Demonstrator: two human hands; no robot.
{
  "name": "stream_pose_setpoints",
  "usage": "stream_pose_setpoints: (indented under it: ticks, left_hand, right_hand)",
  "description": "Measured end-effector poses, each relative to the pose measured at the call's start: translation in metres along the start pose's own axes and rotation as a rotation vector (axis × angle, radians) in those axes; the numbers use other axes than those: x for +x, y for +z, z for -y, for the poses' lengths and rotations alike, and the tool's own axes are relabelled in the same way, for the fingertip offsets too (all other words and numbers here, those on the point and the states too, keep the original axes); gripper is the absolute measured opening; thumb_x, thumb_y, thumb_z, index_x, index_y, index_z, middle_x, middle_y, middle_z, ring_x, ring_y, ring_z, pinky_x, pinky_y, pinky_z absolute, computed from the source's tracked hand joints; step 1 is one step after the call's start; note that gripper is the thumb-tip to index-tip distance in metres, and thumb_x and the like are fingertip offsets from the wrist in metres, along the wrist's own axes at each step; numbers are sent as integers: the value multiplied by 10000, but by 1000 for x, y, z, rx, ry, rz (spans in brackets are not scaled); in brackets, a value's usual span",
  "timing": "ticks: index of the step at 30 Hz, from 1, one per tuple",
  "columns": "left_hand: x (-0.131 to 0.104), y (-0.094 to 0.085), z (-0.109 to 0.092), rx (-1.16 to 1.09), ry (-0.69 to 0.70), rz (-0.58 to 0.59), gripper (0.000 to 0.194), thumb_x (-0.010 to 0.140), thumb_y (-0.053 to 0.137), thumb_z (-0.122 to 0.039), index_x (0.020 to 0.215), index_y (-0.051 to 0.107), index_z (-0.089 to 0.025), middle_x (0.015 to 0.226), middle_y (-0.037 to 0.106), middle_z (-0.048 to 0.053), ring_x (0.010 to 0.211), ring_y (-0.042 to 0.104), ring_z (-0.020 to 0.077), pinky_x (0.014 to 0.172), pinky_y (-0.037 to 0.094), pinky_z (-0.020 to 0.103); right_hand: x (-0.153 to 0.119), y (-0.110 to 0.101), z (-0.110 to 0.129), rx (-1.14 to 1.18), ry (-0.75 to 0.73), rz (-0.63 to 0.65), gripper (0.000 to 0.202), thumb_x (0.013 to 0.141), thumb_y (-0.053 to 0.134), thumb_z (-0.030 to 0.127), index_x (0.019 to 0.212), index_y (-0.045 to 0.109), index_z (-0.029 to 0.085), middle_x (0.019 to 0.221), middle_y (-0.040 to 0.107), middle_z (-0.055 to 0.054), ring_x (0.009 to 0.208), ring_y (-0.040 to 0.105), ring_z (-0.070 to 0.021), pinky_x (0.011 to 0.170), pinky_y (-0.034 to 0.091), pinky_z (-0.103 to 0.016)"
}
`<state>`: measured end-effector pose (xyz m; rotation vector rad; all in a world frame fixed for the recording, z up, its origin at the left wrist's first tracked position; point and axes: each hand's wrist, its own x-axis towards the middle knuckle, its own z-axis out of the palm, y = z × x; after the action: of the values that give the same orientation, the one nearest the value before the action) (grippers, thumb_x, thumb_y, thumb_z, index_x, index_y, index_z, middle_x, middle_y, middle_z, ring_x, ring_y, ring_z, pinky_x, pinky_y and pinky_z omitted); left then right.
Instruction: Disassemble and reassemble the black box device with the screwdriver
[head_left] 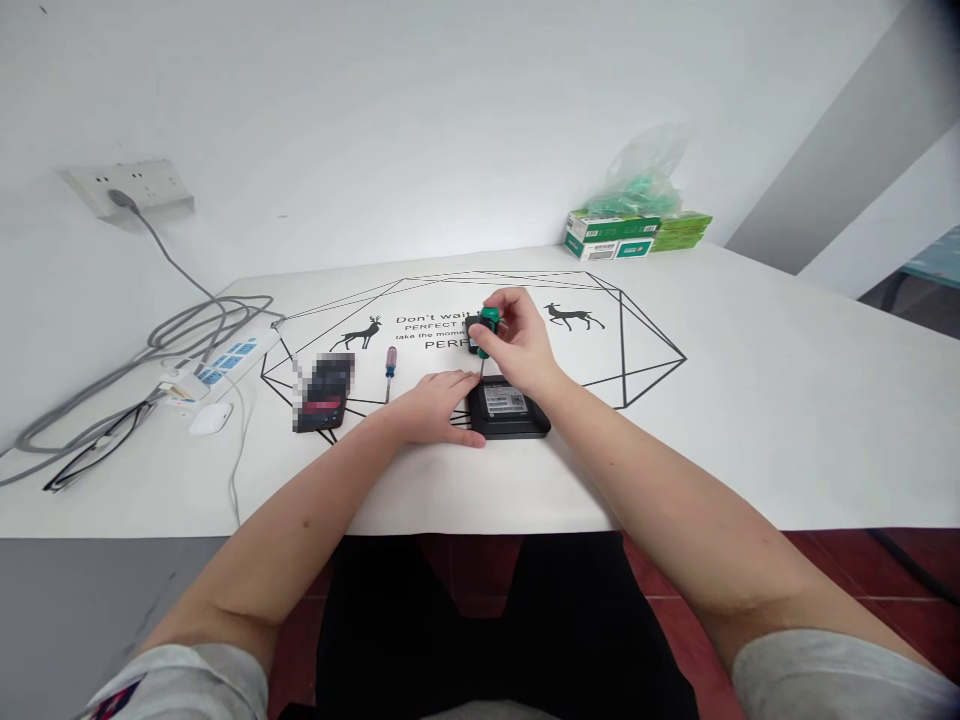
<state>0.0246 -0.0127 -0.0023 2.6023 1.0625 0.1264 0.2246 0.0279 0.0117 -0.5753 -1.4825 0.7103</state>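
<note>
A black square device (pixel 517 425) with a white label lies on the white table, in front of my body. My right hand (pixel 517 335) is closed around a green and black screwdriver (pixel 489 320), held upright with its shaft pointing down at the device's back left corner. My left hand (pixel 442 408) rests at the device's left side, fingers and thumb spread apart against its edge. A small black object, partly hidden, is behind the screwdriver. Whether the screwdriver tip sits in a screw is too small to tell.
Left of my hands lie a second screwdriver (pixel 390 372) and a phone (pixel 326 395). Farther left are a power strip (pixel 232 362), a white case (pixel 211 419) and coiled grey cables. Green and white boxes (pixel 611 235) with a plastic bag (pixel 645 175) stand at the back right.
</note>
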Motion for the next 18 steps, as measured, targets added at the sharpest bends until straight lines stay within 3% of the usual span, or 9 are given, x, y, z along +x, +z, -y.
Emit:
stream_pose_setpoints:
  ticks: [4,9,15,18]
  left_hand:
    - [0,0,0,8,-8,6,1136,883,720,-839,1733,375,-167,1784,423,210,1645,395,454,1350,313,569]
    - [-1,0,-2,18,-29,21,1145,893,709,-834,1742,358,-151,1795,405,214,1668,361,442,1367,283,554]
    - [-1,0,-2,16,-18,17,1155,891,710,-838,1741,355,-141,1795,400,223,1660,373,443,1362,293,559]
    - [-1,0,-1,10,-6,10,1143,893,699,-850,1740,357,-163,1791,411,214,1655,383,441,1355,305,564]
  right_hand:
    - [1,-2,-4,-15,-5,-56,371,841,862,362,1115,616,317,959,599,16,861,587,-174,730,539,-339]
    - [1,-6,4,98,38,41,207,996,707,431,1142,615,318,1135,728,-27,1025,709,-211,916,613,-434]
    - [1,-2,-2,9,-2,-45,381,869,871,477,1047,578,313,903,570,32,804,565,-166,704,540,-339]
    - [-1,-2,-3,-3,-11,-72,351,880,853,460,1061,591,312,926,579,26,805,562,-168,729,540,-350]
